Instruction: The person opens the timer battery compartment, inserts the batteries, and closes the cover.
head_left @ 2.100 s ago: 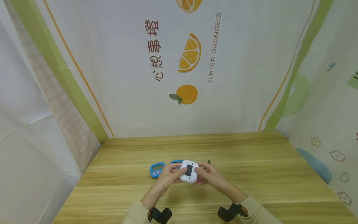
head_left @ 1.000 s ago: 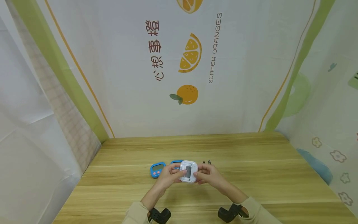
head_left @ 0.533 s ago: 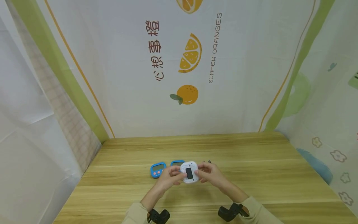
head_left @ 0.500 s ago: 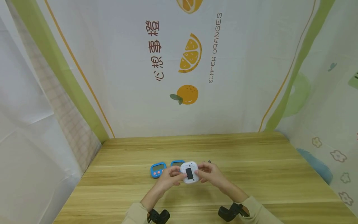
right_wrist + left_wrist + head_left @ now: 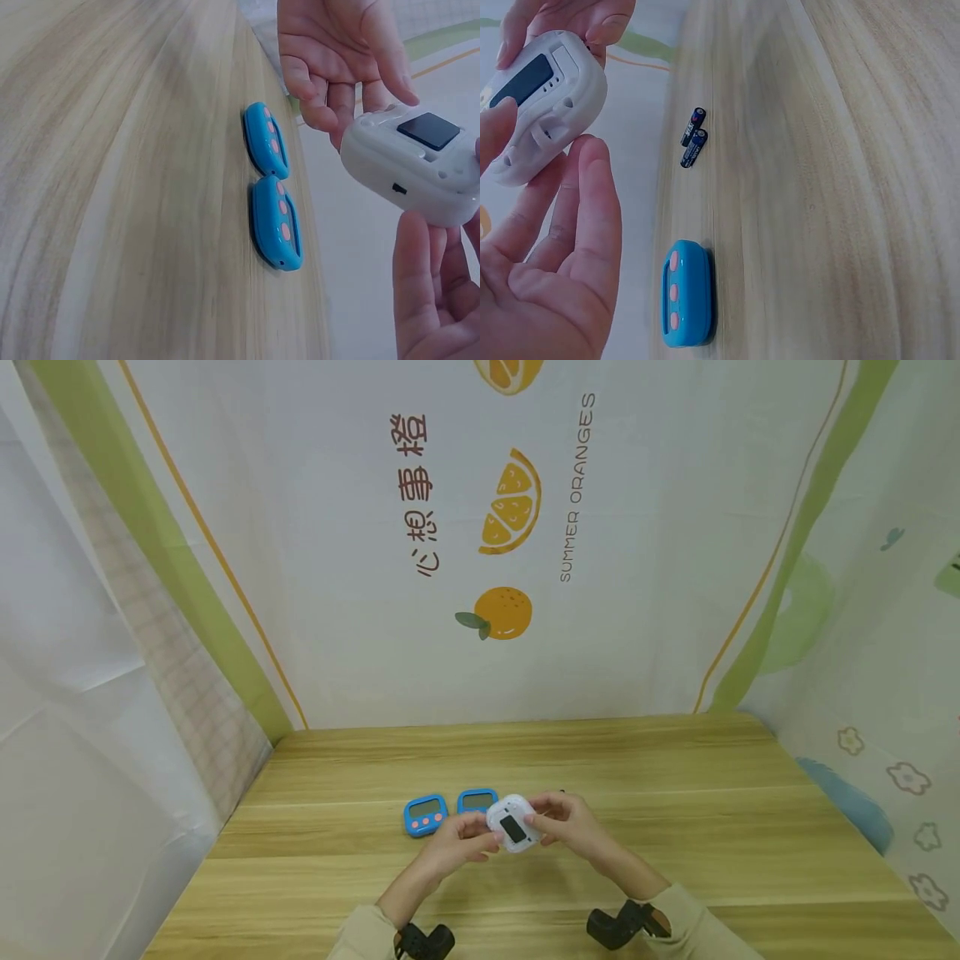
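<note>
Both hands hold a white digital timer (image 5: 515,823) above the table, its back turned up and its face hidden. A black rectangular pad (image 5: 429,130) sits on that back, with moulded slots beside it. My left hand (image 5: 450,850) grips the lower left edge, thumb on the back and fingertips beneath. From the right, my right hand (image 5: 576,828) pinches the opposite edge, its thumb also lying on the back. Behind the left hand, two blue timers with pink buttons rest on the table, a left one (image 5: 425,815) and a right one (image 5: 477,799) partly covered by the white timer.
Two small dark batteries, one (image 5: 694,126) close by the other (image 5: 694,148), lie on the wooden table (image 5: 675,793) beyond the right hand. A curtain printed with oranges (image 5: 502,612) hangs at the table's back edge.
The white timer has turned and shifted slightly right and toward the person, still in both hands. The left hand has moved down a little, so more of the blue timers shows.
</note>
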`<state>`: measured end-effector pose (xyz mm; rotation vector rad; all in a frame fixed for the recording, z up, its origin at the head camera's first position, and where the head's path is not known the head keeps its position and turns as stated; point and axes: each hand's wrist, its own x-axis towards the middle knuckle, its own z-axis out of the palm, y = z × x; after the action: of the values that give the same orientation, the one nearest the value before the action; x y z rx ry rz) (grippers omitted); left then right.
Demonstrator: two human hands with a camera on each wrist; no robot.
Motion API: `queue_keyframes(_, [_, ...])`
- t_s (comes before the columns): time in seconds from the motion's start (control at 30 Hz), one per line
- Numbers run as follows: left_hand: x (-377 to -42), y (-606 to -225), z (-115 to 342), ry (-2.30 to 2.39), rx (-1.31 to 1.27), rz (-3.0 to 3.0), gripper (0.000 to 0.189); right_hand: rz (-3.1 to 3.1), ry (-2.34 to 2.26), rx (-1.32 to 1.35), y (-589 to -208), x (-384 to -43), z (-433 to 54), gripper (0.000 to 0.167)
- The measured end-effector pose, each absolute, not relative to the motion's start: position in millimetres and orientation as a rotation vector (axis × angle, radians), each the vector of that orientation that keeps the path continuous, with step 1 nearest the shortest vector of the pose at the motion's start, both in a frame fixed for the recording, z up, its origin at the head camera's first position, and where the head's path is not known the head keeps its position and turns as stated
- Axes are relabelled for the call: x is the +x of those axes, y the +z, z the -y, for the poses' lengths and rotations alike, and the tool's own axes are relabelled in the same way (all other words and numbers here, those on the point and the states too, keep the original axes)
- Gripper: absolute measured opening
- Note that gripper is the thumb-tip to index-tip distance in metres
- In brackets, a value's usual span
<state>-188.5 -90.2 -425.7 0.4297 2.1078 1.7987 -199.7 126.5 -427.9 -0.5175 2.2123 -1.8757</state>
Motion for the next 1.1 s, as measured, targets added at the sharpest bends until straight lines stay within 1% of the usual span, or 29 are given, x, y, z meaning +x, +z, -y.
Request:
queue_keyframes(0.2, [-189.3,-424.9,91.1,1.822,0.428,-2.073,0.039,-2.232,-1.863,-0.518,-428.0,-199.8,-126.5,0.030])
queue_keyframes(0.37, [-190.6,-421.7,90.5,1.824,0.387,-2.064,0.050,-2.259,-1.829,-0.566,-427.8,-198.9,-127.2,0.031])
queue_keyframes(0.5, [-191.2,-418.0,88.1,1.810,0.351,-2.068,0.056,-2.281,-1.787,-0.637,-428.0,-199.6,-127.1,0.027])
queue_keyframes(0.63, [-190.0,-416.4,85.2,1.788,0.332,-2.100,0.054,-2.311,-1.744,-0.719,-421.2,-195.1,-124.8,0.021])
queue_keyframes(0.8, [-188.3,-419.0,82.4,1.773,0.306,-2.155,0.047,-2.333,-1.732,-0.785,-410.0,-187.2,-119.8,0.018])
queue_keyframes(0.97, [-188.4,-421.4,80.8,1.790,0.294,-2.164,0.044,-2.356,-1.708,-0.828,-424.2,-193.9,-120.0,0.019])
queue_keyframes(1.1, [-188.2,-422.8,82.2,1.823,0.286,-2.164,0.045,-2.333,-1.719,-0.790,-433.9,-201.0,-123.9,0.027])
